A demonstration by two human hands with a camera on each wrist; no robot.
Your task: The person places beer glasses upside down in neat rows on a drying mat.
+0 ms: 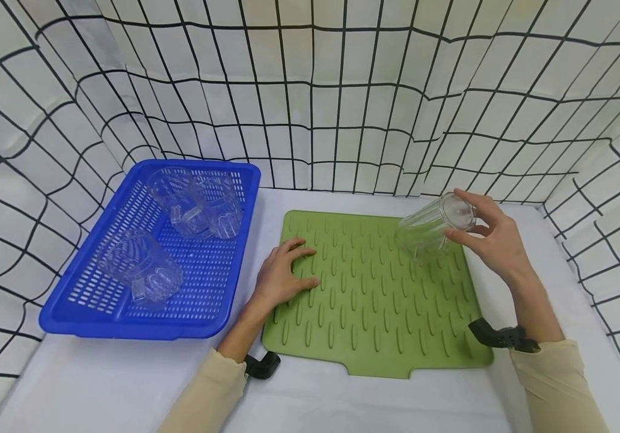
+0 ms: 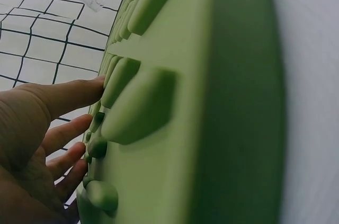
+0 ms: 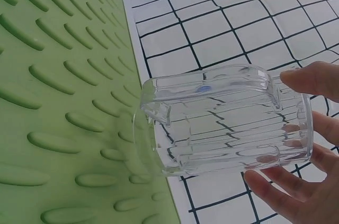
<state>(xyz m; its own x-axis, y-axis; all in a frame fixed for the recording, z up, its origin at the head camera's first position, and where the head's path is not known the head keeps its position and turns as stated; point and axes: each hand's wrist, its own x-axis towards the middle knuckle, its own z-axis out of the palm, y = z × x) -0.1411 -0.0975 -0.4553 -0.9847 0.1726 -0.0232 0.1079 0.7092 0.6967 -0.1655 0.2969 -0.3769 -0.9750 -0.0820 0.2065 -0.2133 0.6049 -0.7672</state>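
Observation:
My right hand (image 1: 496, 237) grips a clear glass mug (image 1: 429, 225) around its base end, thumb on one side and fingers on the other. The mug is tilted, mouth downward, over the far right part of a green ribbed mat (image 1: 364, 288). In the right wrist view the mug's handle (image 3: 212, 83) runs along its upper side. Whether its rim touches the mat, I cannot tell. My left hand (image 1: 282, 273) rests at the mat's left edge, fingers spread and holding nothing. The left wrist view shows its fingertips against the mat's raised ribs (image 2: 140, 105).
Left of the mat stands a blue plastic basket (image 1: 228, 288) with several clear glass mugs (image 1: 160, 279) lying in it. A white wall with a black grid (image 1: 331, 102) closes off the back and sides. White cloth (image 1: 104, 379) covers the table.

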